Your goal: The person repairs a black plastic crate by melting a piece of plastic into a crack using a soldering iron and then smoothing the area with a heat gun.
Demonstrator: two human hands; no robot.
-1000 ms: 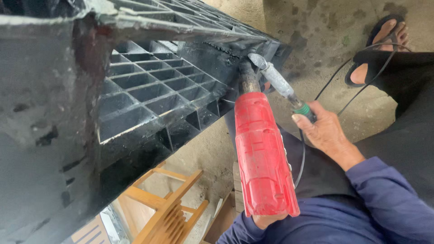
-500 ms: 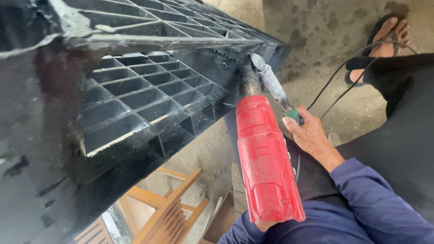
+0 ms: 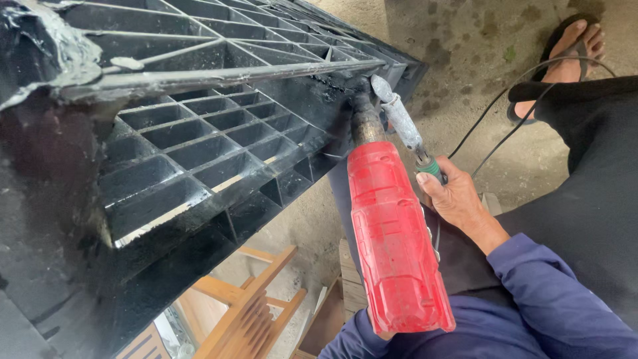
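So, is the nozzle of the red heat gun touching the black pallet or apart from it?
Touching, it seems: the heat gun nozzle tip meets the black pallet edge, no gap visible.

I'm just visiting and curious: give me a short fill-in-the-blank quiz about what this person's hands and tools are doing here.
1. The big heat gun aimed at the black plastic pallet is coloured ____.
2. The right hand grips a slim metal-tipped tool by its ____ handle.
3. On the concrete floor, the person's foot wears a ____.
4. The left hand, mostly hidden, holds the rear end of the ____.

Missing words: red; green; sandal; heat gun
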